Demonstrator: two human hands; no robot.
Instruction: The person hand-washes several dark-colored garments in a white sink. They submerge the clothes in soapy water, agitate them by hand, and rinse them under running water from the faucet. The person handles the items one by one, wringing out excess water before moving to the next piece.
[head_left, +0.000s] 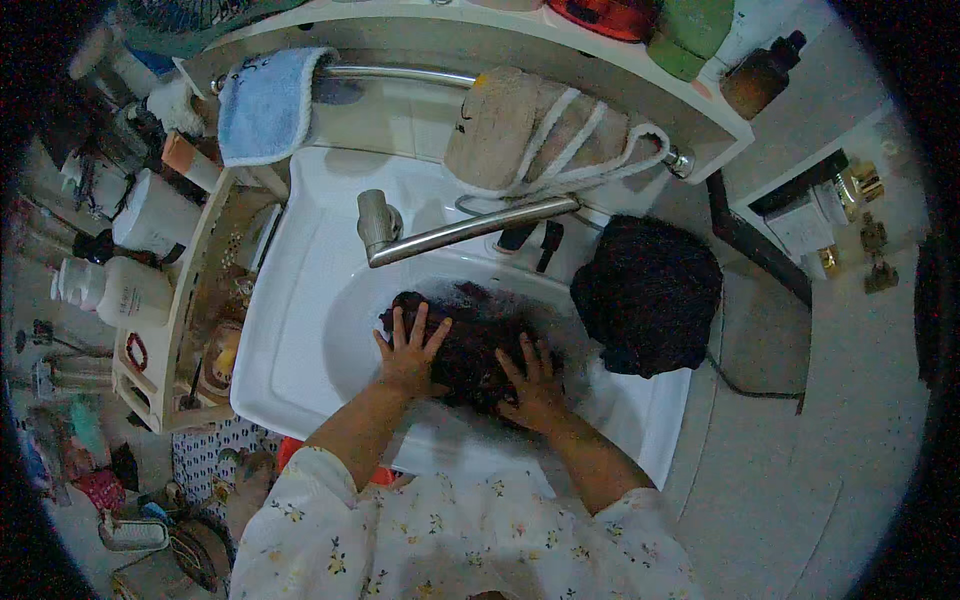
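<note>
A dark cloth (474, 352) lies bunched in the bowl of a white washbasin (289, 352), in what looks like dark water. My left hand (409, 360) rests on its left part with the fingers spread. On the right part of the cloth lies my right hand (534, 386), fingers also apart. Neither hand grips a fold that I can see. Over the far side of the bowl a metal faucet (469, 231) reaches across, beyond both hands. Another dark bundle of fabric (649, 296) sits on the basin's right rim, apart from my right hand.
A blue towel (266, 105) and a beige towel (502, 124) hang on a metal rail behind the basin. To the left stands a shelf unit (199, 300) with a white pump bottle (135, 289). A shelf edge (420, 34) runs above the rail; a brown bottle (761, 75) stands there.
</note>
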